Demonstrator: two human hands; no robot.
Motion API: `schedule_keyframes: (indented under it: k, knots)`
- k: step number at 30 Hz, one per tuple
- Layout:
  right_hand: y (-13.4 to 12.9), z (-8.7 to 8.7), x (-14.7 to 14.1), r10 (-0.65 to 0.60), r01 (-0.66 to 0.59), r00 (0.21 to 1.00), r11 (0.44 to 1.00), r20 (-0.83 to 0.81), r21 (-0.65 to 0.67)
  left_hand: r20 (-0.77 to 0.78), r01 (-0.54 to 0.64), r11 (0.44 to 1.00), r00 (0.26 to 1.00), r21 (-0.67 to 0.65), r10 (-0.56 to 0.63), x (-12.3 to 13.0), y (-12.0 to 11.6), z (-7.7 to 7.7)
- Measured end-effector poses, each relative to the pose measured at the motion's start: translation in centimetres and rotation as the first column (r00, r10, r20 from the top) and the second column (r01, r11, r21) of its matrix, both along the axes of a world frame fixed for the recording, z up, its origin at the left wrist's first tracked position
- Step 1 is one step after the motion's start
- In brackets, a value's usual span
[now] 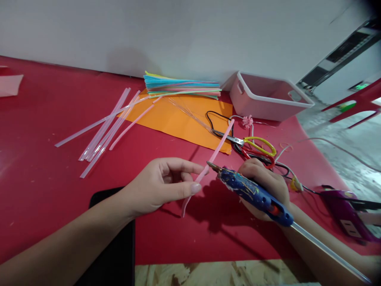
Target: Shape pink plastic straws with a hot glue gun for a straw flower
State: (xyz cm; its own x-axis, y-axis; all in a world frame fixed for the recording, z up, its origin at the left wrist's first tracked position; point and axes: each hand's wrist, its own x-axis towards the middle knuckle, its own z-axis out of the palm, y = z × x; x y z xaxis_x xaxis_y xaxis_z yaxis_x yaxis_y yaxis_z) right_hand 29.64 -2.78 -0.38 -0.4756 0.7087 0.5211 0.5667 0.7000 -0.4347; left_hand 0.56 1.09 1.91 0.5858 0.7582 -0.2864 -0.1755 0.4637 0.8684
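Note:
Between the thumb and fingers of my left hand (166, 180) is a pink pipe cleaner (220, 143), slanting up to the right with its lower end bent. My right hand (266, 186) is wrapped round a blue glue gun (247, 186) smeared with dried glue. Its nozzle meets or nearly meets the pipe cleaner just past my left fingertips; I cannot tell if they touch. A clear glue stick (327, 250) runs out of the gun's back end. Just beyond my right hand lie scissors (258, 147) with one yellow and one red handle.
Clear glue sticks (104, 131) lie at the left of the red table (44, 171). Farther back, a bundle of coloured pipe cleaners (181, 85) rests by an orange sheet (178, 119). A pink bin (264, 99), a pink fuzzy flower (247, 121), cables and a purple power strip (345, 214) are at right.

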Motion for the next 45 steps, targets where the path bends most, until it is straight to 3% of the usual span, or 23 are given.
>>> schedule_keyframes:
  k: [20,26,29,32,37,40,45]
  knots:
    - [-0.1,0.1,-0.1,-0.009,0.009,1.000,1.000,0.009,0.022,0.032,0.012,1.000,0.999,-0.012,-0.011,0.2,-0.2,0.2]
    - [0.0,-0.2,-0.2,-0.028,0.051,0.980,0.992,-0.196,0.115,0.062,-0.064,0.998,0.996,0.000,0.064,0.1,0.0,-0.2]
    - [0.1,-0.6,0.2,-0.072,0.079,0.994,0.994,-0.083,0.080,0.128,-0.164,0.986,0.978,0.004,0.163,0.3,0.2,-0.1]
    - [0.1,-1.2,0.7,-0.205,0.203,0.977,0.978,0.051,0.041,0.169,-0.237,0.970,0.955,-0.059,0.244,0.4,0.5,0.1]
    - [0.5,-1.5,0.7,-0.336,0.333,0.909,0.941,0.247,0.056,0.205,-0.202,0.961,0.949,-0.188,0.239,0.2,0.7,0.0]
    - [0.8,-1.3,0.3,-0.350,0.363,0.881,0.932,0.318,0.022,0.206,-0.182,0.958,0.952,-0.220,0.228,0.1,0.7,-0.1]
    - [0.6,-1.0,-0.3,-0.287,0.303,0.899,0.953,0.329,0.004,0.190,-0.192,0.953,0.952,-0.236,0.239,0.2,0.9,0.1]
